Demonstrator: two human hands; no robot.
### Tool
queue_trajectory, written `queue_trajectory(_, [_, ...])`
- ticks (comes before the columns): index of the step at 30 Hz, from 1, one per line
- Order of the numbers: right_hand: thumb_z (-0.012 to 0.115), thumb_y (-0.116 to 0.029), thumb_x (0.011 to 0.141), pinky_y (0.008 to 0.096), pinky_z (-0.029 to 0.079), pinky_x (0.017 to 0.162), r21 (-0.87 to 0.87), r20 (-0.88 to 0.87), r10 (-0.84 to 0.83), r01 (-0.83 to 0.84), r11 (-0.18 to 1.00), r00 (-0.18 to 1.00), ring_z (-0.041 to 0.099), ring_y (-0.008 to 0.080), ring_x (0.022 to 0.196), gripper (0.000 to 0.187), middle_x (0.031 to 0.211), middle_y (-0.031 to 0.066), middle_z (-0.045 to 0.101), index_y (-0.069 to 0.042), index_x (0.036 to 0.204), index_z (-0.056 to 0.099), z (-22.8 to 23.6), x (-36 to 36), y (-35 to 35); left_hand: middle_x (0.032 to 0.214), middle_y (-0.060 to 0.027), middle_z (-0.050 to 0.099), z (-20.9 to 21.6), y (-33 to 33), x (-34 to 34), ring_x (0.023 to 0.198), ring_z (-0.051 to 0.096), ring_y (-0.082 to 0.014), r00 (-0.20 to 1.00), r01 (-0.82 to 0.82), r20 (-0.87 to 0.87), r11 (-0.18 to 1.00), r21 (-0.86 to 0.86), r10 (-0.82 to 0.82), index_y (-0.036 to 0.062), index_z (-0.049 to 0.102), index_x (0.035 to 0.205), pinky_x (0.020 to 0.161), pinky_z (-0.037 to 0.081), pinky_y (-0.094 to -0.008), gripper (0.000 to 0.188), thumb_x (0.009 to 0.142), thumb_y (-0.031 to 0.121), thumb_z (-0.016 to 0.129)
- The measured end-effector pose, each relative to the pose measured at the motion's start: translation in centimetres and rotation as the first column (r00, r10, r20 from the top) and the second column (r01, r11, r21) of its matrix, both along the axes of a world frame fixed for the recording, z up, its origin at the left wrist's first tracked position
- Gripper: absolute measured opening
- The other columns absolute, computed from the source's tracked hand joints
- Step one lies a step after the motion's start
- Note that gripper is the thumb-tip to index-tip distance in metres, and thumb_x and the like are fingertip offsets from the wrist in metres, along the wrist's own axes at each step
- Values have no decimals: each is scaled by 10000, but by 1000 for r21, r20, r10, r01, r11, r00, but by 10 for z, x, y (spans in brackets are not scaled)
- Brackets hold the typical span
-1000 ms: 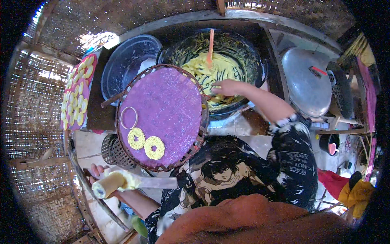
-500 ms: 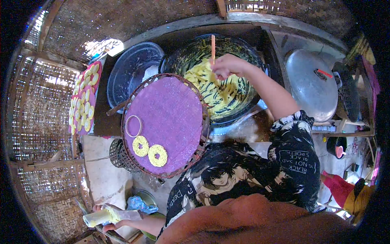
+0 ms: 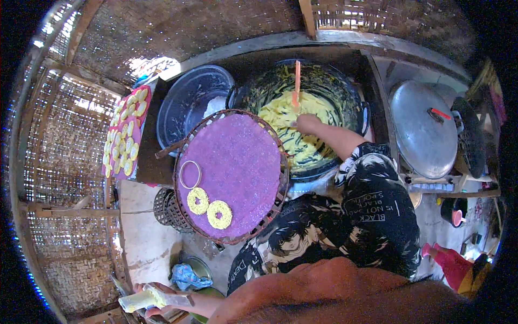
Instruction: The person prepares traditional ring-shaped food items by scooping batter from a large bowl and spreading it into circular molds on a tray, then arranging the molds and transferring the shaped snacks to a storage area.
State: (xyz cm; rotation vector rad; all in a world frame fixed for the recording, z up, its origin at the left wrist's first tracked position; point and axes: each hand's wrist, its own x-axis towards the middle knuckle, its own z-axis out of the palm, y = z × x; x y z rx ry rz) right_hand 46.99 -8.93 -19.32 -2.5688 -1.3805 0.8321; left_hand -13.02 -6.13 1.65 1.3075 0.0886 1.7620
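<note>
Dough (image 3: 278, 109) in the upper-centre basin (image 3: 341, 92) lies right by the right hand (image 3: 308, 125), whose grip I cannot tell, while the left hand (image 3: 159, 310) clamps a nearly level tube (image 3: 135, 301) well apart, lower left.

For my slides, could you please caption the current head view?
Right hand at yellow dough, left hand holding a pale tube, two yellow rings on a purple sheet.
</note>
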Motion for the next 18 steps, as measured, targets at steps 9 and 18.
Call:
queue_trajectory(9, [389,-577,783,399,435,746,119,-225,-198,228,966,954,575,317,823,588,859,160,610,-45,829,636,-43,-24,16,1216,-178,373,8,-18,-21,1036,428,-290,986,-166,-11,986,-6,166,33,314,1214,833,375,-416,714,696,416,622])
queue_trajectory(18, [407,-597,760,392,444,723,82,-333,-140,177,981,932,584,312,762,621,768,164,608,-17,733,629,-29,-16,17,1206,-170,390,21,-33,-43,1035,431,-291,969,-248,7,969,-6,248,40,356,1189,837,375,-423,674,691,400,633])
